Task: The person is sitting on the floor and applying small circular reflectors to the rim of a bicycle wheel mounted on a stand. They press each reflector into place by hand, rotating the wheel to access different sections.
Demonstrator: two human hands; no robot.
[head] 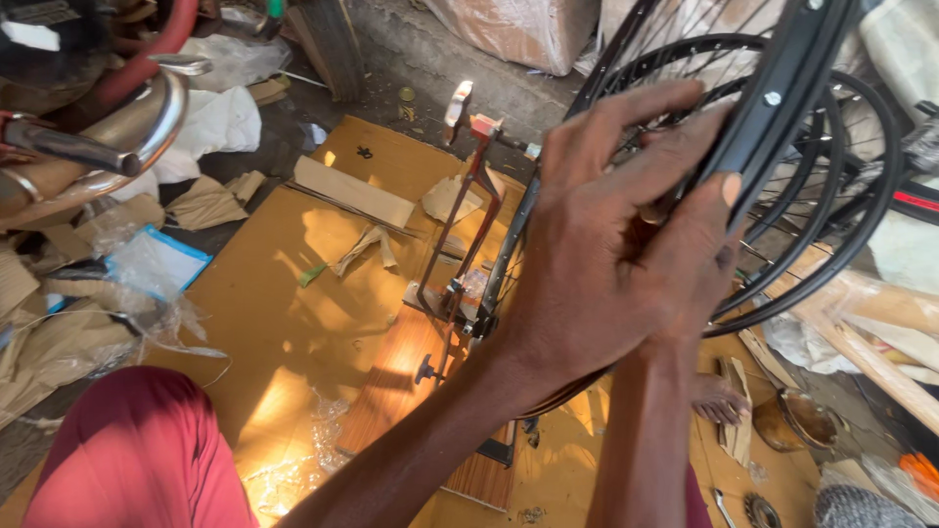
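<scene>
Rim, black and laced with thin spokes, sits upright in a red-brown truing stand on a sheet of yellow cardboard, seen from the head camera. Both hands meet at its near edge. The left hand lies over the rim with fingers curled around it, grasping the metal; the right hand comes up from below, its thumb pressed flat on the rim's side wall and its other fingers hidden behind the left hand, so whether they clench cannot be told. More black wheels lean just behind, their spokes overlapping those of the held one.

Near the left knee in red cloth lie torn paper and clear plastic wrap. A chrome handlebar curves in at the upper left. A bare foot rests on the cardboard to the right, beside wooden slats and a small metal bowl.

Judging from the grip, the work goes best with the rim held steady in the stand, pressure kept even from both hands, and fingertips kept clear of the spokes.
</scene>
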